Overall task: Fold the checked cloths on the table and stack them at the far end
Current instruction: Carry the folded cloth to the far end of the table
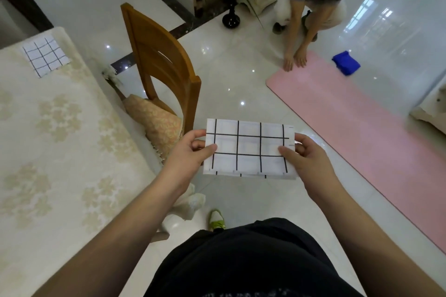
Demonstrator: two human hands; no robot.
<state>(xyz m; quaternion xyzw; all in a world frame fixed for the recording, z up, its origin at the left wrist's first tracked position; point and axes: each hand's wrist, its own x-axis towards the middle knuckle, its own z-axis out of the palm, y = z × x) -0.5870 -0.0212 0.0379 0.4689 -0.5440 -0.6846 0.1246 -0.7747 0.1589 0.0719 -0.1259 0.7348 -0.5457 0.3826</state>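
Note:
I hold a white cloth with black check lines [248,148] in the air over the floor, to the right of the table. It is folded into a flat rectangle. My left hand [190,152] pinches its left edge and my right hand [304,154] pinches its right edge, thumbs on top. A second checked cloth [44,56], folded square, lies at the far end of the table [48,140], near its far corner.
A wooden chair [159,65] with a patterned cushion stands against the table's right side. On the floor to the right lies a pink mat [362,132], where another person [311,7] crouches. A blue cloth [345,63] and a black vase [231,18] lie beyond.

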